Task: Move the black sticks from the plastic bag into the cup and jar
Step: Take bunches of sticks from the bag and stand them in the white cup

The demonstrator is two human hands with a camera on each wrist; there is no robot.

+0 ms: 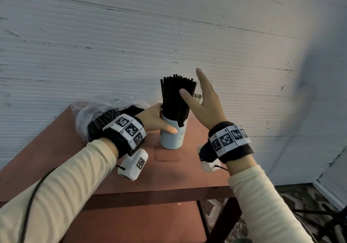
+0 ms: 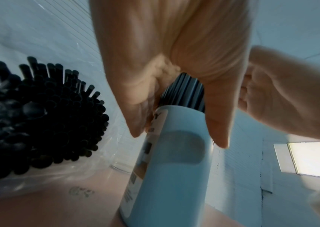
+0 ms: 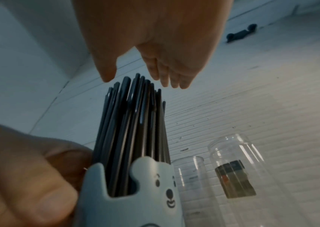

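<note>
Gripping the cup [image 1: 171, 137] with left hand [image 1: 154, 119], sticks [image 1: 175, 100] upright inside. Right hand [image 1: 203, 100] flat-open, empty, at three o'clock. Bag [image 1: 97, 111] at nine o'clock, nearer left.

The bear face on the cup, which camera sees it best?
Right wrist view: the bear face on the cup is close and faces the camera. Head view shows only a small, faint part of it. Left wrist view shows the cup's other side.

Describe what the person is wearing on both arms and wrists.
Both arms wear ribbed cream sleeves. Each wrist has a black strap with a white band of black-and-white square markers. A white camera box hangs under each wrist; a black cable runs along the left sleeve.
</note>
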